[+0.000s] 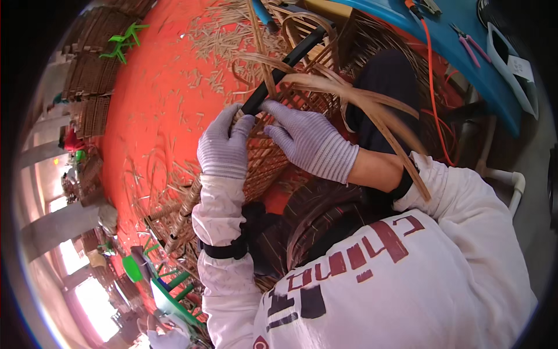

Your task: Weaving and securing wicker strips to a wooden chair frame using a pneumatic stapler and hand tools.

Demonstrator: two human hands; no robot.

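Note:
A brown woven wicker piece (264,168) lies in front of me, partly hidden by my hands. A flat black bar (290,61) runs slantwise over it, away to the upper right. In a striped grey glove, my left hand (224,145) is closed round the bar's near end. Beside it, my right hand (317,142), gloved alike, bends its index finger and thumb against the bar's edge; what sits between them is hidden. Long loose rattan strips (372,104) arc from the weave over my right wrist, blurred toward their ends.
Cut rattan scraps (212,49) litter the red floor (139,110). At the upper right, a blue table (459,26) bears pink-handled pliers (468,46), and an orange cable (430,64) hangs from it. Wicker stacks (87,70) stand far left, near a green plastic chair (122,43).

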